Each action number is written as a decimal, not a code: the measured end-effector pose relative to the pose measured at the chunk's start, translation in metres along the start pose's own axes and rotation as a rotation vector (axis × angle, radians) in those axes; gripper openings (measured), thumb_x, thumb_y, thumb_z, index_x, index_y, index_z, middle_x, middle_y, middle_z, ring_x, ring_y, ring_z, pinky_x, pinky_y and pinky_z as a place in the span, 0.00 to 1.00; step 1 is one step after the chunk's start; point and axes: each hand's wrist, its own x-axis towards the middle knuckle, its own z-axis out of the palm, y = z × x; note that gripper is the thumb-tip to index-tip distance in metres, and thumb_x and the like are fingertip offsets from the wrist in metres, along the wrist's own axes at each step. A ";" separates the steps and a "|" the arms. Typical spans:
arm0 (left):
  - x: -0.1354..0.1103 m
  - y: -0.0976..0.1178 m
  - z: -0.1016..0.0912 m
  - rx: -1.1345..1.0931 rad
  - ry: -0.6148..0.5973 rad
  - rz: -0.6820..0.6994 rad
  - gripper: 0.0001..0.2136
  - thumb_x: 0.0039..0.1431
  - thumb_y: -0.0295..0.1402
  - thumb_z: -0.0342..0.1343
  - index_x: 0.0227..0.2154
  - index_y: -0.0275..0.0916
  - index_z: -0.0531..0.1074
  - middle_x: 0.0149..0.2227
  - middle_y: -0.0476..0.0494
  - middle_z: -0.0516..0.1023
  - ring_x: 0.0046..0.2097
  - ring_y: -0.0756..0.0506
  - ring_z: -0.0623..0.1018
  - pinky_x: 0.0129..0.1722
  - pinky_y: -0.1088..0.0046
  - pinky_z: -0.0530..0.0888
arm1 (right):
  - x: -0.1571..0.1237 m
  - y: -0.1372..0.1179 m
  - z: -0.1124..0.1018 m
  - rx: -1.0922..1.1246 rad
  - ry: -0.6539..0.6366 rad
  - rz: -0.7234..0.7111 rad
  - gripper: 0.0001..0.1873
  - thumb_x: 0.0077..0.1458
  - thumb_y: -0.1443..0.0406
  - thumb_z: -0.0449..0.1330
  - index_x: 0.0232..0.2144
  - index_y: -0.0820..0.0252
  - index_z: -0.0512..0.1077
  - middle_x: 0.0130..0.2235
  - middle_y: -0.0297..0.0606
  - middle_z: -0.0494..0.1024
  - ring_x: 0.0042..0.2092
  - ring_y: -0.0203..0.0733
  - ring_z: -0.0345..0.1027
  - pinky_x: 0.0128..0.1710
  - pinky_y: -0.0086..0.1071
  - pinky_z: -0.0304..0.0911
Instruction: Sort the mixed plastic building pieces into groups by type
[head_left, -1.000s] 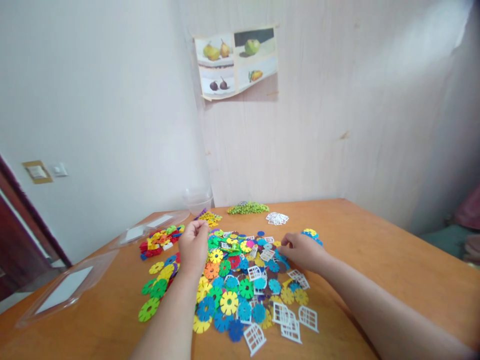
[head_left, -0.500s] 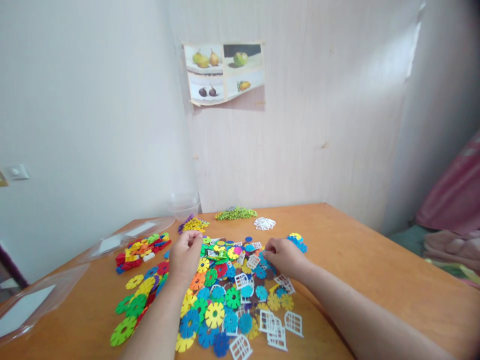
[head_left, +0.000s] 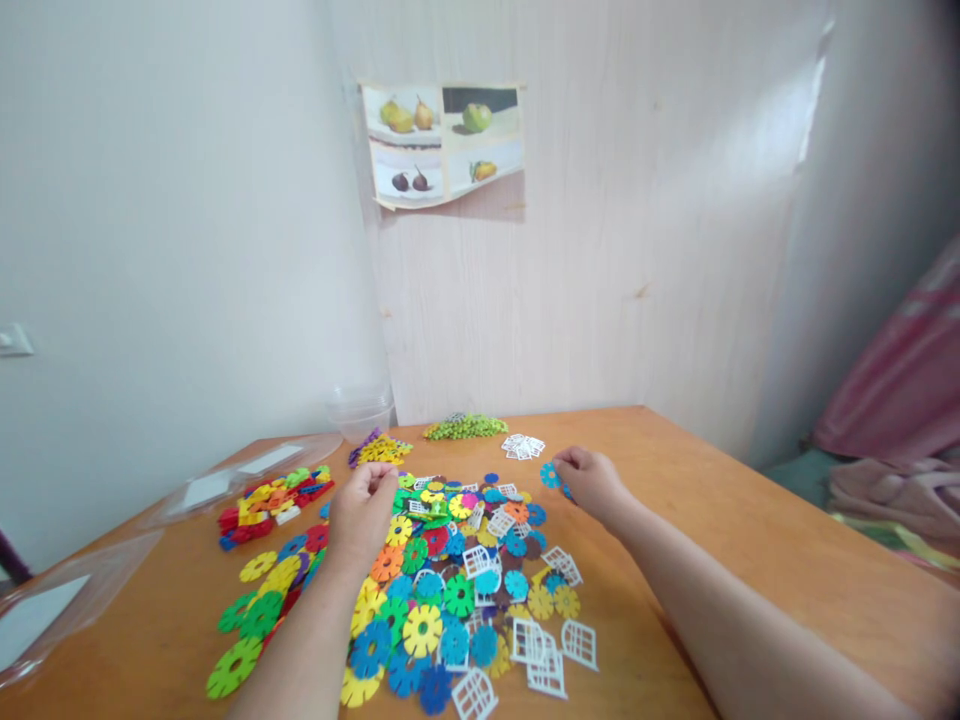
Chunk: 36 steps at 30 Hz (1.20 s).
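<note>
My right hand [head_left: 592, 487] is closed in a pinch on a blue snowflake disc [head_left: 550, 475], at the right of the big heap. Another bit of blue shows just under its fingers; the rest there is hidden behind the hand. At the heap's left edge my left hand [head_left: 365, 505] is closed, thumb and fingertips together; whatever is between them, if anything, is hidden. Between both arms spreads a heap of notched snowflake discs [head_left: 422, 630] in yellow, blue, green, orange and brown, mixed with white lattice window pieces [head_left: 546, 668].
Red, yellow and blue bricks [head_left: 262, 508] lie left. Further back are purple and yellow pieces [head_left: 382, 449], a green pile [head_left: 466, 427], white window pieces [head_left: 523, 446] and a clear plastic tub [head_left: 360, 408]. Clear bags [head_left: 120, 570] lie along the left table edge.
My right hand has moved from the heap's right side out to the right, with a blue disc in its fingers. The left hand stays closed at nearly the same spot.
</note>
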 end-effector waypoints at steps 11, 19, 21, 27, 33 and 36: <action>0.006 -0.007 -0.002 0.007 0.024 -0.032 0.15 0.52 0.45 0.55 0.35 0.38 0.76 0.31 0.46 0.79 0.34 0.44 0.76 0.36 0.70 0.70 | 0.019 0.035 -0.034 -0.163 0.075 0.210 0.08 0.54 0.63 0.55 0.25 0.59 0.71 0.24 0.39 0.77 0.24 0.38 0.69 0.20 0.27 0.54; 0.007 -0.007 -0.003 0.017 0.025 -0.031 0.15 0.53 0.44 0.55 0.35 0.38 0.76 0.32 0.46 0.80 0.34 0.44 0.77 0.36 0.70 0.71 | 0.017 0.032 -0.039 -0.332 0.063 0.173 0.08 0.53 0.61 0.56 0.29 0.57 0.74 0.28 0.40 0.78 0.28 0.41 0.69 0.24 0.29 0.53; 0.006 -0.006 -0.003 0.036 0.015 -0.027 0.15 0.53 0.44 0.55 0.36 0.38 0.76 0.32 0.46 0.80 0.35 0.44 0.77 0.37 0.70 0.70 | 0.015 0.025 -0.036 -0.349 0.049 0.125 0.09 0.55 0.61 0.55 0.31 0.57 0.74 0.32 0.40 0.79 0.32 0.41 0.70 0.26 0.29 0.54; 0.004 -0.004 -0.002 0.089 -0.049 0.025 0.13 0.56 0.44 0.53 0.34 0.40 0.76 0.35 0.47 0.81 0.40 0.43 0.78 0.40 0.71 0.70 | -0.006 -0.008 -0.024 -0.341 -0.150 -0.062 0.13 0.57 0.56 0.57 0.31 0.58 0.75 0.31 0.37 0.79 0.34 0.39 0.70 0.30 0.28 0.55; 0.003 -0.009 0.001 0.163 -0.127 0.060 0.14 0.57 0.44 0.53 0.35 0.41 0.76 0.33 0.49 0.81 0.37 0.44 0.79 0.37 0.72 0.69 | -0.033 -0.032 -0.036 -0.343 -0.709 -0.214 0.36 0.43 0.45 0.68 0.52 0.53 0.72 0.38 0.37 0.77 0.36 0.42 0.71 0.31 0.29 0.60; 0.003 -0.012 0.002 0.184 -0.120 0.066 0.14 0.57 0.45 0.52 0.35 0.41 0.76 0.33 0.48 0.81 0.36 0.45 0.78 0.36 0.72 0.69 | -0.041 -0.039 -0.045 -0.382 -0.894 -0.234 0.47 0.39 0.46 0.70 0.60 0.51 0.65 0.39 0.38 0.76 0.38 0.44 0.72 0.34 0.30 0.61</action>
